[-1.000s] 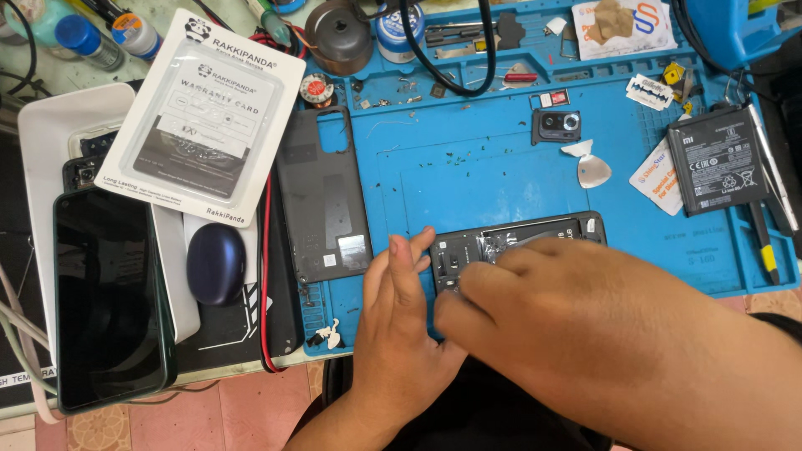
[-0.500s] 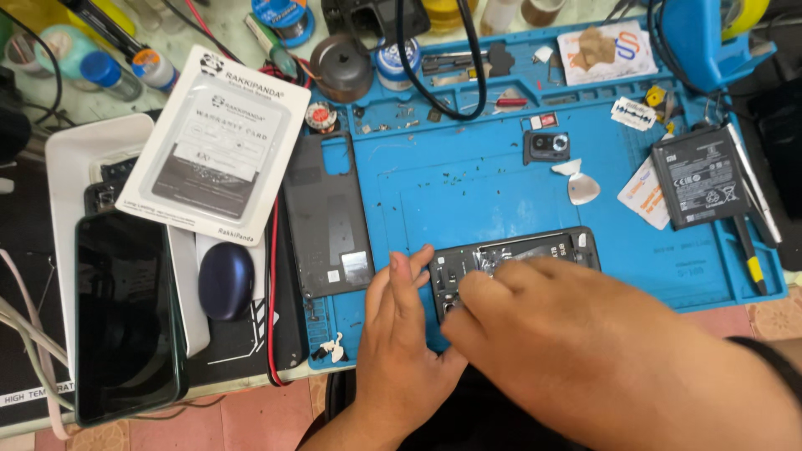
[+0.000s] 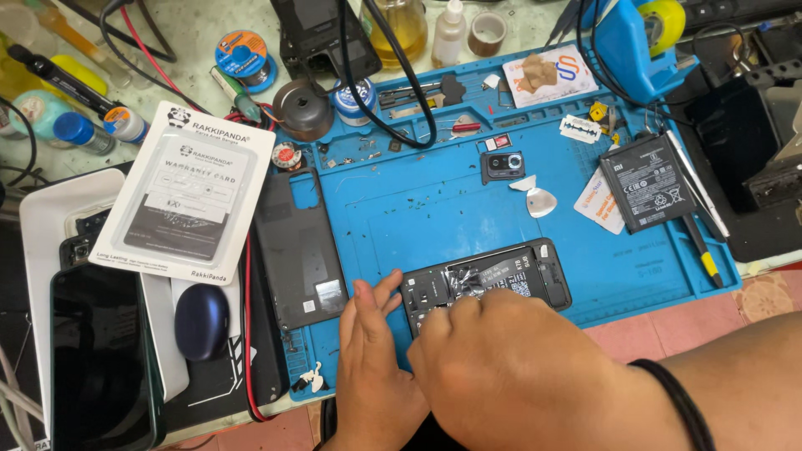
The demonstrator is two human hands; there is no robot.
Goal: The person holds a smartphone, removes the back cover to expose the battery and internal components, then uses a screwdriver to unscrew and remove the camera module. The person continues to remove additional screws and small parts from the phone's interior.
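An opened black phone body (image 3: 501, 280) lies back-up on the blue work mat (image 3: 434, 209), near its front edge. My left hand (image 3: 372, 367) rests flat on the mat with its fingertips against the phone's left end. Over the phone's lower left part, my right hand (image 3: 510, 376) is curled, fingertips pressed onto the inside; what they pinch is hidden. A black back cover (image 3: 296, 250) lies just left of my left hand.
A black battery (image 3: 647, 184), a camera module (image 3: 501, 165), a white pick (image 3: 539, 200) and a razor blade (image 3: 578, 127) lie on the mat. Left of it are a white packet (image 3: 192, 196), a dark earbud case (image 3: 200, 321) and another phone (image 3: 100, 359). Bottles and solder spools crowd the back.
The view has drifted down and left, so everything appears shifted up and right. Both hands stay on the opened phone, with my right fingers working slightly further over its left part.
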